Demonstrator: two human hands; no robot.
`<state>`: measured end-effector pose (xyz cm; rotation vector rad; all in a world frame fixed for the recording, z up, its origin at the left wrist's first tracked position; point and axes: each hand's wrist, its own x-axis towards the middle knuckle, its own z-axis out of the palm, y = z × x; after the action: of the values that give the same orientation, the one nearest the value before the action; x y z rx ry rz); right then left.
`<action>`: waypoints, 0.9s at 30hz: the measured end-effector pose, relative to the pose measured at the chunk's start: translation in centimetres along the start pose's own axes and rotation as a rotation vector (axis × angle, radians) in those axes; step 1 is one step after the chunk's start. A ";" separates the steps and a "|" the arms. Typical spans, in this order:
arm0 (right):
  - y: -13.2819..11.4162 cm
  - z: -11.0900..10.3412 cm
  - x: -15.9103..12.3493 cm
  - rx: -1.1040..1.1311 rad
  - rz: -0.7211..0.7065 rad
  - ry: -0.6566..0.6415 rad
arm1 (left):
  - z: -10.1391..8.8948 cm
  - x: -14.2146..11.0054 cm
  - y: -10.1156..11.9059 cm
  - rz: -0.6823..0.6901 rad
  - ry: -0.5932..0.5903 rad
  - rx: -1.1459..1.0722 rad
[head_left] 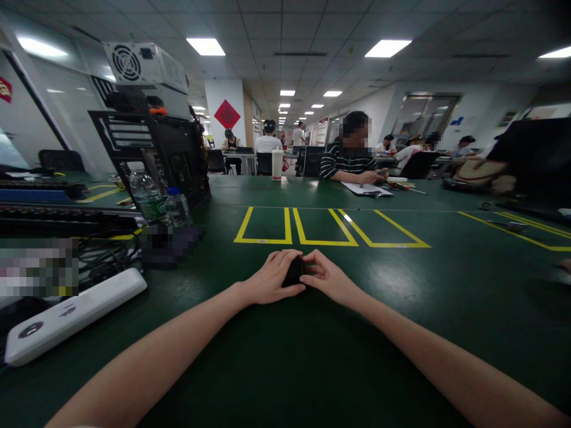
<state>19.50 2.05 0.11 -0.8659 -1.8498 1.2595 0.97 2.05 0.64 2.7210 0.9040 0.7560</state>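
Both of my hands meet at the middle of the green table, just in front of the yellow floor-tape boxes. My left hand curls its fingers over a small black object. My right hand grips the same black object from the other side, fingers bent round it. The object is mostly hidden between the hands, so its shape is unclear. Both forearms rest low across the table toward me.
A white power strip lies at the left. Behind it stand two water bottles, cables and a black computer case with a power supply on top. A seated person works across the table beside a clipboard. Other people sit further back.
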 end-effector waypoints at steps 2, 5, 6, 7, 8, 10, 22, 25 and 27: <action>-0.1 0.1 -0.1 0.016 -0.028 -0.008 | 0.1 0.0 0.0 0.000 0.005 0.003; -0.1 0.2 -0.1 0.047 -0.036 -0.001 | 0.0 0.0 0.0 0.005 -0.001 0.000; 0.0 0.2 0.0 0.056 -0.035 0.007 | 0.0 0.0 0.0 0.005 -0.004 -0.002; 0.0 0.1 0.1 0.064 -0.031 0.016 | -0.1 0.0 0.0 0.003 -0.007 -0.005; 0.1 0.1 0.2 0.068 -0.018 0.025 | -0.2 0.0 0.1 -0.002 -0.009 -0.008; 0.2 0.0 0.4 0.070 0.032 0.040 | -0.2 0.0 0.1 -0.013 -0.013 -0.016; -0.4 0.0 -0.2 0.078 0.033 -0.032 | -0.2 0.0 0.2 -0.018 -0.016 -0.006; -0.2 0.0 -0.1 0.088 0.087 0.006 | -0.4 0.0 0.2 -0.017 -0.024 -0.008; 0.0 0.1 0.1 0.100 0.085 0.027 | -0.3 0.0 0.3 -0.014 -0.017 -0.009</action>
<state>19.38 2.06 0.07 -0.9111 -1.7295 1.3735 0.92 1.84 1.02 2.7063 0.9122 0.7312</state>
